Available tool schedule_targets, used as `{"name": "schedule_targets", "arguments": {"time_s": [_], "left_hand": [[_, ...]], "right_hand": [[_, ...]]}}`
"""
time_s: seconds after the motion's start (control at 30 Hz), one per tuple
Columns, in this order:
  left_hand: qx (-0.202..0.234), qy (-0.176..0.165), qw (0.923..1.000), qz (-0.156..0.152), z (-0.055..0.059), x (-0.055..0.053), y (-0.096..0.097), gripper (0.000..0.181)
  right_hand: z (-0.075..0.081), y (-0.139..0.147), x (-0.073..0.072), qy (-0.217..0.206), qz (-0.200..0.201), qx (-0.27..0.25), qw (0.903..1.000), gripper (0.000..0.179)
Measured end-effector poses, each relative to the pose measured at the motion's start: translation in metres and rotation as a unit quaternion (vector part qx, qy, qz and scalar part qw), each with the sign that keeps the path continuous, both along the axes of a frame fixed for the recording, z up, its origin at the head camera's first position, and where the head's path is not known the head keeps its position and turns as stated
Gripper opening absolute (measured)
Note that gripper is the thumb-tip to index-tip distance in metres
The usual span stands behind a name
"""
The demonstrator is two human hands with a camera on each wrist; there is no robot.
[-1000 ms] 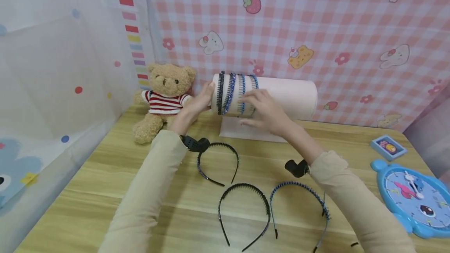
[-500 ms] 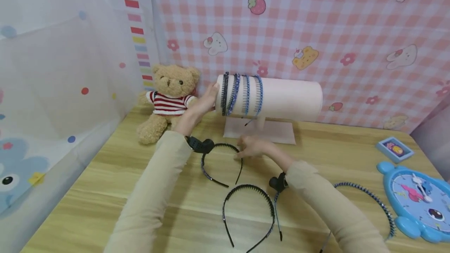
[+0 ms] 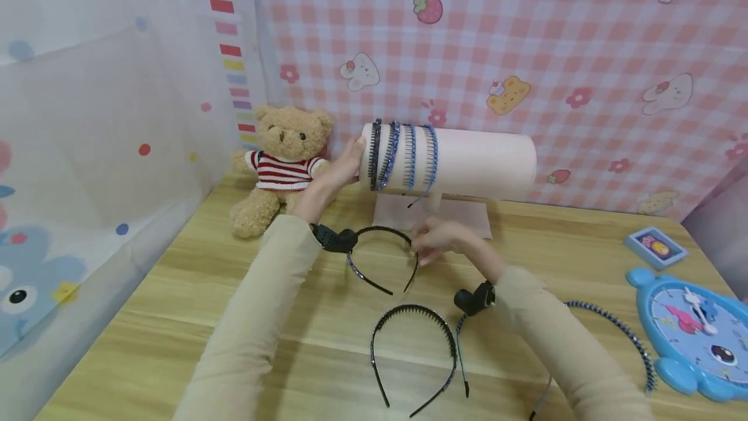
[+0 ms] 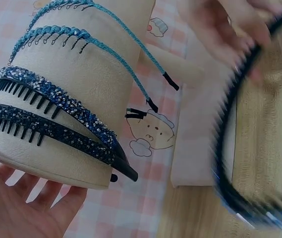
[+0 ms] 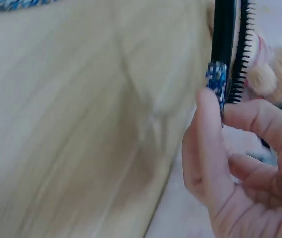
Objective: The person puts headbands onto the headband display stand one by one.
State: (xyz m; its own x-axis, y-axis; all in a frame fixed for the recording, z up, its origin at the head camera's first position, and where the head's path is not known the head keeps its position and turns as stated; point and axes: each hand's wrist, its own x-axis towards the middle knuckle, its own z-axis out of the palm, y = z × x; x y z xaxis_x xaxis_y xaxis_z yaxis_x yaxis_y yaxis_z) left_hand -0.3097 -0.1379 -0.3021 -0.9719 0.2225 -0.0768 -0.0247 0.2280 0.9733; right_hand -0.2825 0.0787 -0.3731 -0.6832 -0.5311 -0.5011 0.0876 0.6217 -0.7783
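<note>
My left hand (image 3: 346, 162) rests against the left end of a pale padded roll stand (image 3: 485, 162), fingers spread along the end's edge in the left wrist view. Around the roll sit several toothed headbands: a black sequined one (image 4: 46, 131), a dark blue sequined one (image 4: 56, 94), and two light blue braided ones with their tips hanging below. My right hand (image 3: 437, 240) pinches a black headband with blue sequins (image 5: 216, 82) between thumb and finger, just in front of the stand's base (image 3: 467, 213). That headband blurs in the left wrist view.
Another black headband (image 3: 413, 309) lies on the wooden table (image 3: 146, 343). Blue headbands (image 3: 619, 325) lie partly under the right sleeve. A teddy bear (image 3: 286, 167) sits left of the stand; a blue clock (image 3: 695, 330) and small framed picture (image 3: 656, 249) are at right.
My right hand has left the light blue headband on the roll, come down to the table and taken hold of the black sequined headband, shifting it slightly right and up. My left hand stays put.
</note>
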Motion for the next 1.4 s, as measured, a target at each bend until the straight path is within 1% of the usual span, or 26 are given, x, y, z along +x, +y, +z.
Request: {"name": "schedule_targets", "arguments": {"time_s": [0.07,0.17,0.3,0.43,0.53,0.63,0.73,0.87,0.93,0.97,1.0,1.13,1.17,1.23,1.3,1.4], "left_hand": [[0.0,-0.001,1.0,-0.002,-0.001,0.0,-0.001,0.052],[-0.001,-0.003,1.0,0.0,-0.002,-0.001,-0.003,0.052],[0.001,-0.001,1.0,0.002,-0.003,-0.002,-0.005,0.053],[-0.009,0.001,1.0,-0.002,-0.003,-0.002,-0.005,0.054],[-0.014,-0.001,0.9999,-0.004,-0.003,-0.002,-0.004,0.055],[-0.011,-0.002,0.9999,-0.002,-0.003,-0.003,-0.004,0.056],[-0.005,-0.002,1.0,0.0,-0.003,-0.003,-0.003,0.055],[-0.007,-0.003,1.0,0.001,-0.002,-0.003,-0.002,0.055],[-0.012,-0.003,0.9999,-0.003,-0.001,-0.002,-0.002,0.056],[-0.014,-0.006,0.9999,-0.005,0.002,0.001,-0.002,0.055],[-0.016,-0.008,0.9998,-0.007,0.005,0.004,-0.001,0.055],[-0.017,-0.007,0.9998,-0.01,0.005,0.004,0.0,0.055],[-0.016,-0.006,0.9998,-0.01,0.005,0.004,0.001,0.055],[-0.016,-0.002,0.9998,-0.006,-0.001,-0.001,0.0,0.056],[-0.015,-0.001,0.9999,-0.006,0.0,-0.001,0.0,0.056],[-0.016,-0.001,0.9998,-0.01,0.001,-0.001,-0.001,0.057]], "right_hand": [[0.004,0.016,-0.001,-0.022,-0.002,-0.021,0.9995,0.044],[0.009,0.042,-0.002,-0.052,-0.019,-0.045,0.9975,0.049],[0.015,0.077,0.0,-0.065,-0.04,-0.062,0.9951,0.049],[0.023,0.114,0.009,-0.048,-0.032,-0.067,0.9961,0.048],[0.031,0.138,0.017,-0.032,-0.027,-0.078,0.9961,0.039],[0.039,0.157,0.024,-0.014,-0.031,-0.08,0.9962,0.03],[0.047,0.172,0.03,0.007,-0.037,-0.068,0.997,0.029],[0.055,0.183,0.037,0.038,-0.05,-0.052,0.9967,0.031],[0.058,0.187,0.04,0.055,-0.064,-0.045,0.9954,0.029],[0.059,0.188,0.041,0.064,-0.072,-0.044,0.9943,0.029],[0.06,0.189,0.042,0.076,-0.083,-0.043,0.9927,0.03],[0.062,0.188,0.045,0.132,-0.137,-0.039,0.9809,0.033],[0.063,0.187,0.046,0.147,-0.148,-0.037,0.9773,0.035],[0.064,0.182,0.046,0.179,-0.168,-0.031,0.969,0.036],[0.065,0.176,0.045,0.213,-0.181,-0.029,0.9597,0.038],[0.068,0.164,0.041,0.275,-0.205,-0.03,0.9391,0.043]]}}
